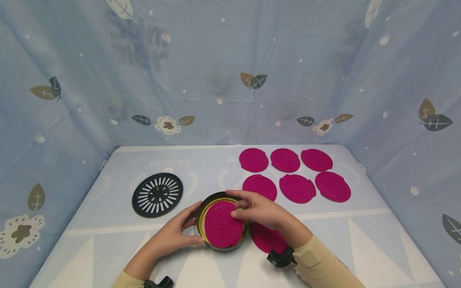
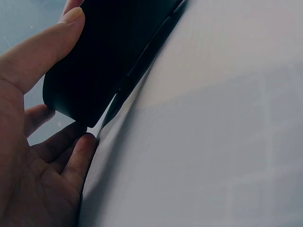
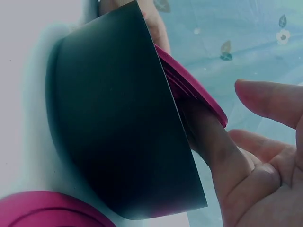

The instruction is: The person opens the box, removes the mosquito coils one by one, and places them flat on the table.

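Observation:
A round tin (image 1: 222,250) with a dark outside and a gold inside stands in front of me. A magenta mosquito coil (image 1: 221,226) lies in its mouth, tilted, one edge raised above the rim in the right wrist view. My left hand (image 1: 172,237) grips the tin's left side, thumb on the near wall in the left wrist view. Over the tin's right side is my right hand (image 1: 263,209). In the right wrist view one finger reaches under the coil's raised edge, while the thumb (image 3: 265,97) stands apart from it.
A black slotted lid (image 1: 158,195) lies to the left. Several magenta coils (image 1: 285,160) lie in two rows at the back right. Another coil (image 1: 266,239) is partly hidden under my right forearm. Patterned curtains (image 1: 216,72) close off the back and sides.

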Demonstrator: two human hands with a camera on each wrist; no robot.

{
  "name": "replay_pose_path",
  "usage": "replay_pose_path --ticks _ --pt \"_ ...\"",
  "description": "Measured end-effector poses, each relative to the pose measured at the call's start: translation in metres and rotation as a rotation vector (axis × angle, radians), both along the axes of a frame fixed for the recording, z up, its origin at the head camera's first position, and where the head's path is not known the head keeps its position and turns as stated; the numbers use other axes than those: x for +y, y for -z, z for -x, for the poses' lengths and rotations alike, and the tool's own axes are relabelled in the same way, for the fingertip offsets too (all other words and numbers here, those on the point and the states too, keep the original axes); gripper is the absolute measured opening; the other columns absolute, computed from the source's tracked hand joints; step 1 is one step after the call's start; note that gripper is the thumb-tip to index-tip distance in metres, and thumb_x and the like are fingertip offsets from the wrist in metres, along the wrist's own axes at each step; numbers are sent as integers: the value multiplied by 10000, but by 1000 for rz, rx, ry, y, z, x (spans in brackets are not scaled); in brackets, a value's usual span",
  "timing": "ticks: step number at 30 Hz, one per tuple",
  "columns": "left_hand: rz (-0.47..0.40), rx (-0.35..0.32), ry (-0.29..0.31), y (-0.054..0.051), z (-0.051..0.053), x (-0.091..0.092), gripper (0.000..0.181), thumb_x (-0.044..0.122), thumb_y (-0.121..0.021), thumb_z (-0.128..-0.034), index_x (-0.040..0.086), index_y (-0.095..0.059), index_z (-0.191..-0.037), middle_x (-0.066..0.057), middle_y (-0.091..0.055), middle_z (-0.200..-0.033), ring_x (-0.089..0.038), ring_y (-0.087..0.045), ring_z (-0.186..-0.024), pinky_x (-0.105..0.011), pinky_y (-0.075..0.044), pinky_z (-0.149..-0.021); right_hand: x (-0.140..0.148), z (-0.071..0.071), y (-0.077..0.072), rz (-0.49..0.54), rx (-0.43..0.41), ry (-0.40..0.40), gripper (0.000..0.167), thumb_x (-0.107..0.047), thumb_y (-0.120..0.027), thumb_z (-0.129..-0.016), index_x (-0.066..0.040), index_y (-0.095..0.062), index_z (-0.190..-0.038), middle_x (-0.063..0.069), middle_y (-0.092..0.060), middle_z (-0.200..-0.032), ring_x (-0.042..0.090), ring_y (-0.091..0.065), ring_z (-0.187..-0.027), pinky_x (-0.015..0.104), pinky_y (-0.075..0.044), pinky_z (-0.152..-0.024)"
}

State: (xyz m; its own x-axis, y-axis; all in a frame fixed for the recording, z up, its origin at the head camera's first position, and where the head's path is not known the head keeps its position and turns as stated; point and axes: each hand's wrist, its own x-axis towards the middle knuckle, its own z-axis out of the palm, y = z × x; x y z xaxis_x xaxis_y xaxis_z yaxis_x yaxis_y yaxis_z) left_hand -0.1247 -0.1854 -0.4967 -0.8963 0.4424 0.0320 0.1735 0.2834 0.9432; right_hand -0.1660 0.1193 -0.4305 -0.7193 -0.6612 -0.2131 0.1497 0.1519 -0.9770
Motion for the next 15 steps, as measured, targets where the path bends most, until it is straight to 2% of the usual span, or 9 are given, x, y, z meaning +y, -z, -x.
replay_pose_path --ticks 5,10,15 --pt "-2 7 1 0 0 0 1025 275 -913 -702 233 -333 -1546 24 -390 -1531 -158 -387 -1389 -269 -399 -1119 0 -2 2 -3 -65 -6 666 -74 -702 -916 -98 -400 -1509 164 -703 -1098 282 -709 -918 425 -632 -800" --pt "-5 1 0 -1 0 0 1023 269 -915 -699 242 -339 -1543 21 -386 -1534 -171 -381 -1394 -263 -400 -1117 -1 -3 4 -57 -41 3 598 -76 -720 -902 -116 -490 -1453 140 -718 -1033 250 -717 -846 406 -648 -711" --pt "-14 11 8 0 0 0 1022 252 -915 -701 193 -341 -1545 -7 -387 -1536 -203 -381 -1396 -269 -405 -1115 -2 -3 6 -70 -35 28 580 -51 -717 -897 -100 -510 -1437 135 -720 -1010 236 -717 -802 391 -650 -673"
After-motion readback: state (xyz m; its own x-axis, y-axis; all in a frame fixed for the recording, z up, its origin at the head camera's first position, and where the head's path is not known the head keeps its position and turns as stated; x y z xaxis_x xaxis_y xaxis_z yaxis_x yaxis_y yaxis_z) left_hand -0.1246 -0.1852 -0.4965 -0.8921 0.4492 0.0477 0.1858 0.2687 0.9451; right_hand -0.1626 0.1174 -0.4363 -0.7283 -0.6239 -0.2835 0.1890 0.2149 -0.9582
